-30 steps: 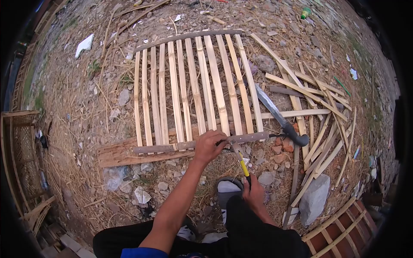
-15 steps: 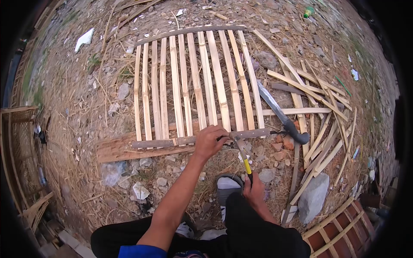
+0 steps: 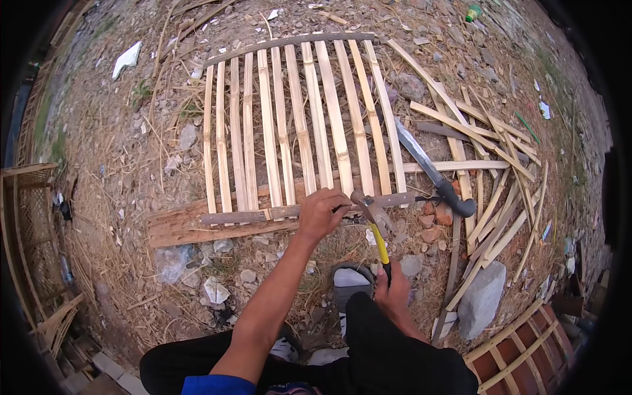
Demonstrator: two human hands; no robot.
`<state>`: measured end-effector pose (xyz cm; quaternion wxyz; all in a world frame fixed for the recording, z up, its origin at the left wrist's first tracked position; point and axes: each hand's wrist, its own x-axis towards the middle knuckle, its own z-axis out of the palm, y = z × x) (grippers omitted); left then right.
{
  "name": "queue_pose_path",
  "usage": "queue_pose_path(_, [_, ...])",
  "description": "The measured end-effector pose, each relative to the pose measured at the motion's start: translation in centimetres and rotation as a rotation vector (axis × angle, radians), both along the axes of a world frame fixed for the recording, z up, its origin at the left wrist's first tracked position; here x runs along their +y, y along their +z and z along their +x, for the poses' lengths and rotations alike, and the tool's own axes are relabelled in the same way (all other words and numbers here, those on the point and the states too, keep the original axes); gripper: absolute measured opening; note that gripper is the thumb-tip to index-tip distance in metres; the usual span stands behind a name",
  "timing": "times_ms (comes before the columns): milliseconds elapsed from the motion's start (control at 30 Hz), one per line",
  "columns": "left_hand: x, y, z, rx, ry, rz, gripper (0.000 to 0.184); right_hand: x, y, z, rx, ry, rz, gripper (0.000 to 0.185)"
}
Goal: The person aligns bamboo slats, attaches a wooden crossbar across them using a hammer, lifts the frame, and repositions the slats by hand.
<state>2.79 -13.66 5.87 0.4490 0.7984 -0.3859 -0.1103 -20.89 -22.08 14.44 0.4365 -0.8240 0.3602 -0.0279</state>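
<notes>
A rack of several pale bamboo slats (image 3: 268, 125) lies on the ground, its ends joined by two dark crossbars. My left hand (image 3: 322, 214) is closed in a pinch at the near crossbar (image 3: 240, 217); what its fingertips hold is too small to make out. In my right hand (image 3: 393, 289) is the dark handle of a hammer (image 3: 380, 243) with a yellow shaft. The hammer's head is at the near crossbar, just right of my left fingertips. Beneath the rack's near end lies a rough wooden plank (image 3: 174, 227).
A large knife (image 3: 421, 157) with a black handle lies right of the rack. Loose bamboo strips (image 3: 490, 227) are piled beyond it, near a big grey stone (image 3: 482, 299). Slatted frames stand at lower right (image 3: 523, 349) and at the left edge (image 3: 33, 230).
The hammer in my right hand has tilted and shifted slightly, its head staying near the crossbar. My left hand keeps its pinch there. The rack appears slightly higher in view.
</notes>
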Motion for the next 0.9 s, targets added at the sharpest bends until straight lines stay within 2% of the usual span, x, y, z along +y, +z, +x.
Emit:
queue_pose_path(100, [0.0, -0.1, -0.1, 0.022, 0.002, -0.007, 0.015, -0.3, 2.1, 0.4, -0.135, -0.024, 0.041, 0.031])
queue_pose_path(200, [0.1, -0.4, 0.0, 0.029, 0.003, -0.006, 0.014, 0.0, -0.6, -0.8, -0.206, 0.031, -0.186, 0.03])
queue_pose_path(300, [-0.1, -0.4, 0.1, 0.033, -0.009, 0.005, 0.014, -0.5, -2.5, -0.9, 0.156, 0.066, 0.005, 0.027])
queue_pose_path(500, [-0.1, -0.6, 0.0, 0.005, -0.006, -0.012, 0.015, -0.6, -0.4, -0.1, 0.071, 0.009, -0.011, 0.026])
queue_pose_path(600, [0.1, -0.3, 0.0, 0.018, 0.001, 0.001, 0.016, -0.4, -1.0, -0.7, 0.038, 0.054, -0.07, 0.029])
queue_pose_path(700, [0.0, -0.2, 0.0, 0.003, 0.005, 0.009, 0.018, -0.4, -1.9, -0.5, 0.17, 0.092, -0.071, 0.03])
queue_pose_path(800, [0.1, 0.1, 0.2, -0.004, -0.004, 0.028, 0.018, -0.3, -2.2, -0.9, 0.095, 0.064, -0.058, 0.031])
queue_pose_path(900, [0.0, 0.0, 0.0, -0.017, 0.009, 0.013, 0.019, -0.3, 1.4, 0.0, -0.036, -0.011, 0.013, 0.031])
